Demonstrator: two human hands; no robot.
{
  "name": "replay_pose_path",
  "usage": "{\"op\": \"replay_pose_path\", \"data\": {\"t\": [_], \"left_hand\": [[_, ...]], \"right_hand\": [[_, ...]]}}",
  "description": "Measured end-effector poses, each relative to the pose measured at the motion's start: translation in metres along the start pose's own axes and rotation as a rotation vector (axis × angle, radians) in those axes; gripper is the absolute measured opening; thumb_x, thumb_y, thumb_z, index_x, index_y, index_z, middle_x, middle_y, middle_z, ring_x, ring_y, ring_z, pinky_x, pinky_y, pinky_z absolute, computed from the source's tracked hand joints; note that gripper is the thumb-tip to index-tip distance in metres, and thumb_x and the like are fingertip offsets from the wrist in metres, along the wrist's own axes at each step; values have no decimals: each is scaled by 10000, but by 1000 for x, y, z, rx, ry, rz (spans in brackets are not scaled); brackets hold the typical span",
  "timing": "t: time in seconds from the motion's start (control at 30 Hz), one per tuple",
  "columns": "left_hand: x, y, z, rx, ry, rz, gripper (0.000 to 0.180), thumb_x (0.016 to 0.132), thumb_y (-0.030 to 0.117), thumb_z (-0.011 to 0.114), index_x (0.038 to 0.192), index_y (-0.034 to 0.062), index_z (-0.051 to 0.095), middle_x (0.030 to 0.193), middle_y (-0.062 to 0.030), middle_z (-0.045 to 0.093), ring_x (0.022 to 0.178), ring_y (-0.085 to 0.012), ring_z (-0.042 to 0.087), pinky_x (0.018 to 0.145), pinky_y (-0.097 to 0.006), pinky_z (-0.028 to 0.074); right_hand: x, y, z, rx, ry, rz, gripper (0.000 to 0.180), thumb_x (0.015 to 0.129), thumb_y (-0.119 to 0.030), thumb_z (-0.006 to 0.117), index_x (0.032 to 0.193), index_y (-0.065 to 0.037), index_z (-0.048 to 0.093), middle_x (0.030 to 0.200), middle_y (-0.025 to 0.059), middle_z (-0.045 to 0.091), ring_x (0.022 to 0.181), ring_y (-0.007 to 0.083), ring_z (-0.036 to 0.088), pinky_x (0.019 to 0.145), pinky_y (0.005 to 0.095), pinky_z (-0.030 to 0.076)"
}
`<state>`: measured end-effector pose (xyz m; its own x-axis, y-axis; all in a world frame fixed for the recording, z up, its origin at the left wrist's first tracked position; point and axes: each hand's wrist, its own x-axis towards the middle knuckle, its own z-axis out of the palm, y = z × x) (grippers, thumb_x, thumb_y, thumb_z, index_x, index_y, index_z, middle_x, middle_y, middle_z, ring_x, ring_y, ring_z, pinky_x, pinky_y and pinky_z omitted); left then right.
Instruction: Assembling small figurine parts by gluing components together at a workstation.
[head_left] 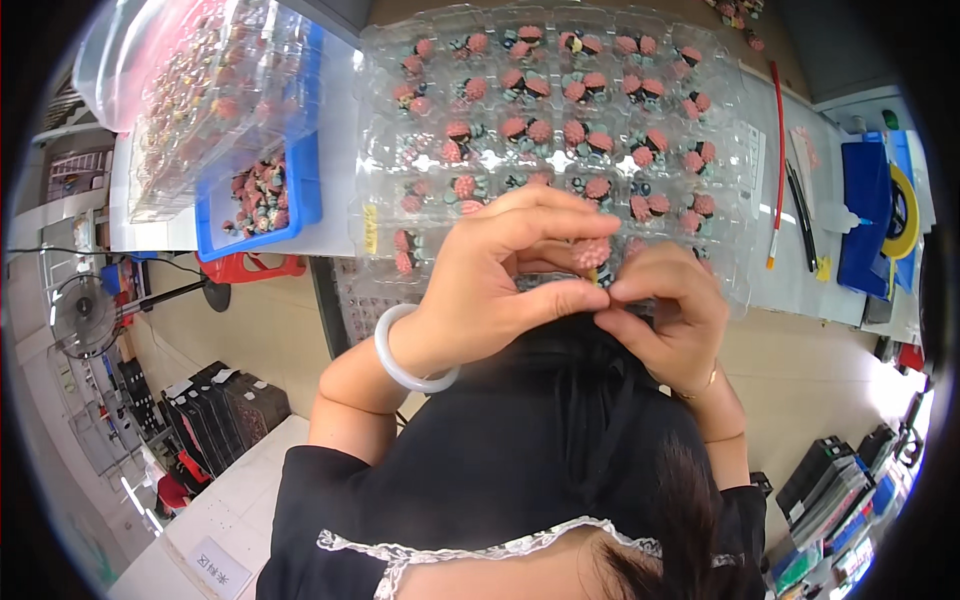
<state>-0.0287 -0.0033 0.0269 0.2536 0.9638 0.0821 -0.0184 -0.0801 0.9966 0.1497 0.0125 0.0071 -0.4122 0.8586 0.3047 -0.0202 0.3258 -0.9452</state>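
Note:
Close to my body, over the near edge of a clear plastic compartment tray (378, 130), both my hands meet at one small figurine (592, 252) with a bumpy pink top. My left hand (490, 265) has its fingers curled round it, thumb at its lower end. The fingertips of my right hand (680, 305) pinch at the figurine's lower right side; what they grip there is mostly hidden. Beyond my hands, the tray's compartments hold several similar pink figurines (527, 85) with dark and grey-green parts. Some lie beneath my fingers, partly covered.
At the left, a blue bin (312, 190) holds loose pink pieces, with stacked clear trays (190, 110) behind it. On the right lie a red-handled brush (776, 150), black pens (800, 215), a small white bottle (838, 217) and a yellow tape roll (903, 212).

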Motion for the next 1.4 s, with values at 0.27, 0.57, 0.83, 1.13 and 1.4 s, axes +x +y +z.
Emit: {"op": "replay_pose_path", "data": {"t": [0.27,0.57,0.83,1.13,1.4], "left_hand": [[4,-7,8,12,-3,-23,400,661,-8,680,1041,-21,553,998,-110,539,885,-153,556,731,-242,497],[3,-15,12,188,75,117,423,601,-69,681,1005,1,576,971,-91,551,798,-134,565,684,-229,481],[4,-17,15,512,106,419,495,552,-63,666,1030,40,588,906,-85,557,716,-166,554,618,-243,446],[3,-22,18,519,83,433,523,557,-65,658,1063,34,569,880,-78,517,705,-159,533,606,-241,451],[3,-13,12,390,1,315,537,602,-72,647,1116,3,515,938,-88,525,770,-152,553,661,-244,463]], "right_hand": [[-5,8,-4,-1,84,-13,199,605,63,673,752,-25,572,732,58,547,629,134,519,541,226,420],[-6,-2,-1,166,132,221,131,701,38,611,824,14,570,807,67,568,640,101,513,576,222,423],[1,-2,-2,-4,93,135,136,624,-7,680,727,0,592,721,50,571,597,103,495,511,204,390],[0,0,-1,-122,103,25,148,584,26,667,689,-29,578,695,40,545,587,121,495,503,223,392],[-3,0,-7,17,37,-130,176,585,12,669,713,-47,564,722,62,529,642,160,500,590,275,407]]}}
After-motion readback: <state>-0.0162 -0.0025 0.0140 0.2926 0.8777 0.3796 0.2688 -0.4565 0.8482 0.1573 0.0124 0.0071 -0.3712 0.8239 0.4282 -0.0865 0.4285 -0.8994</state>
